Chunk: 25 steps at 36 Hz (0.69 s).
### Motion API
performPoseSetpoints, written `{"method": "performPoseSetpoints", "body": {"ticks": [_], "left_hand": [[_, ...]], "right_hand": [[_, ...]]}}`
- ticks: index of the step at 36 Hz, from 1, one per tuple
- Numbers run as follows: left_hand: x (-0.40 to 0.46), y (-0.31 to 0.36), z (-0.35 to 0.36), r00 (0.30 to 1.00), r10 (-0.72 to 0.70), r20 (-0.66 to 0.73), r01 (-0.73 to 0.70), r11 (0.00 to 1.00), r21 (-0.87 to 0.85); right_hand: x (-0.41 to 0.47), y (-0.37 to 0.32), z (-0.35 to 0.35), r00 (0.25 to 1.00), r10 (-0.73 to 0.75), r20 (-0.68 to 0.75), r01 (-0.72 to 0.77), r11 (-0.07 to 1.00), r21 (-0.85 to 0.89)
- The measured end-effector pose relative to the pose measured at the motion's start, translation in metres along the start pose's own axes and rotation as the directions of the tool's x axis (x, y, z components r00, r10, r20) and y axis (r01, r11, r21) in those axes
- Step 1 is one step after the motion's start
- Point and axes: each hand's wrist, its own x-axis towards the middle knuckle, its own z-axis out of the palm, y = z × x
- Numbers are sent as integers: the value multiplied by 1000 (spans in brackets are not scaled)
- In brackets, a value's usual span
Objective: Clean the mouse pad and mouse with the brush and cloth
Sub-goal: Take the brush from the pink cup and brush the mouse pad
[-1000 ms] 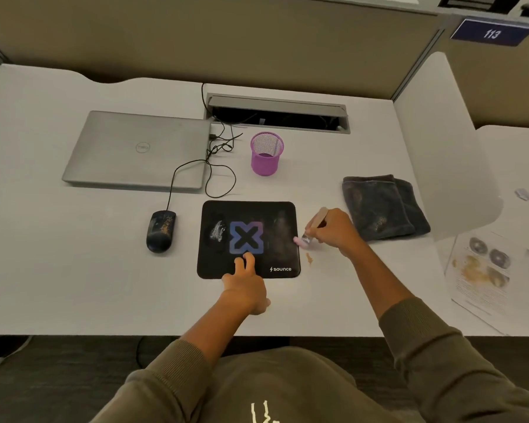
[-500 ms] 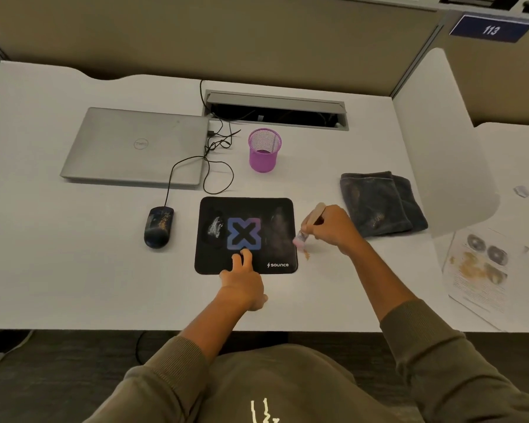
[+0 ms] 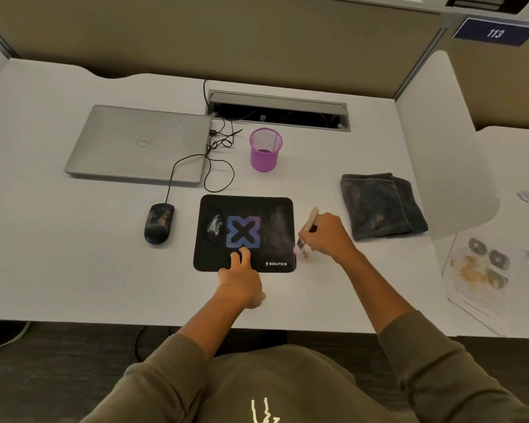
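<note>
The left hand (image 3: 240,277) reaches forward from the near edge of the white desk (image 3: 58,270), forearm stretched out, two straight fingers (image 3: 244,254) pressing down on the near part of the black rectangular mouse pad with a blue X print (image 3: 245,233). The right hand (image 3: 327,236) sits just right of the pad, wrist raised, fingers curled tight around the wooden-handled brush with pale pink bristles (image 3: 306,233); the bristles point down at the pad's right edge. The dark wired mouse (image 3: 159,222) lies left of the pad, apart from it. The folded dark grey cloth (image 3: 379,206) lies right of the brush hand.
</note>
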Motion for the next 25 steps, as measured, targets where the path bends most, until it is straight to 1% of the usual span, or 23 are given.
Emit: {"method": "performPoseSetpoints", "body": {"ticks": [3, 5, 8, 11, 12, 15, 17, 22, 24, 25], "left_hand": [[0, 1, -1, 1000, -4, 3, 4, 1000, -1], [0, 1, -1, 1000, -7, -2, 7, 1000, -2], [-1, 1, -1, 1000, -9, -8, 9, 1000, -4], [-2, -1, -1, 1000, -6, -13, 6, 1000, -8], [-2, -1, -1, 1000, -6, -14, 6, 1000, -8], [-2, -1, -1, 1000, -4, -8, 4, 1000, 7], [-1, 0, 0, 1000, 0, -6, 0, 1000, 20], [-1, 0, -1, 1000, 1, -1, -1, 1000, 20], [0, -1, -1, 1000, -2, -10, 2, 1000, 13], [0, -1, -1, 1000, 0, -14, 0, 1000, 8]], "right_hand": [[3, -10, -3, 989, -25, -143, 37, 996, 82], [1, -16, 1, 982, -25, -188, 48, 992, 120], [-3, -14, 12, 991, -8, -134, 25, 992, 128], [-9, -5, 20, 999, 38, 13, -38, 999, 7], [-12, 0, 22, 998, 54, 37, -54, 999, -9], [-19, 10, 22, 997, 73, 14, -73, 997, -14], [-20, 11, 19, 998, 59, -24, -59, 998, -1], [-20, 0, 16, 991, -7, -134, 23, 992, 123], [-24, -2, 20, 990, -37, -139, 57, 988, 142], [-27, 0, 22, 992, -43, -123, 58, 991, 123]]}}
